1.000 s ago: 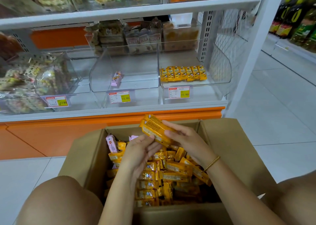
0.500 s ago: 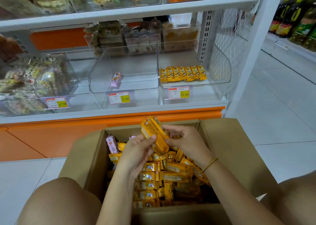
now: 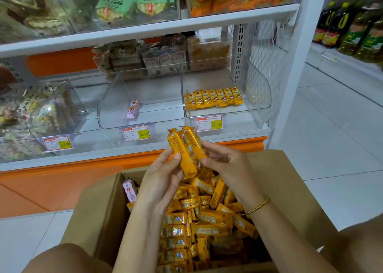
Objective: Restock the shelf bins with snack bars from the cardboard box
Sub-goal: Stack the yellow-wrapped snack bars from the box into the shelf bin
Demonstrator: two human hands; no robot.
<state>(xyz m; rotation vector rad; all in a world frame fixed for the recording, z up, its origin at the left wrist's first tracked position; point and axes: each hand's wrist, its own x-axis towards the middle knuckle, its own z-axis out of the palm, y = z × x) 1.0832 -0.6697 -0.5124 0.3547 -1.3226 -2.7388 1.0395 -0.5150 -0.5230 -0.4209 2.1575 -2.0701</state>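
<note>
Head view: noted upright above the cardboard box [image 3: 97, 216], yellow bars [image 3: 186, 150], clamped between thumb and fingers of the left hand [image 3: 163, 181], pinched opposite by the right hand [image 3: 226, 165]. Probably squared to match the row [image 3: 213, 97] in the right bin [image 3: 261, 94].

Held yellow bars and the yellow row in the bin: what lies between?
Head view: the bin's clear front wall, its price tag, the shelf's orange edge.

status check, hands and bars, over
Left hand and right hand grip yellow bars over cardboard box. Right bin holds one yellow row. Nothing blocks the bin.
</note>
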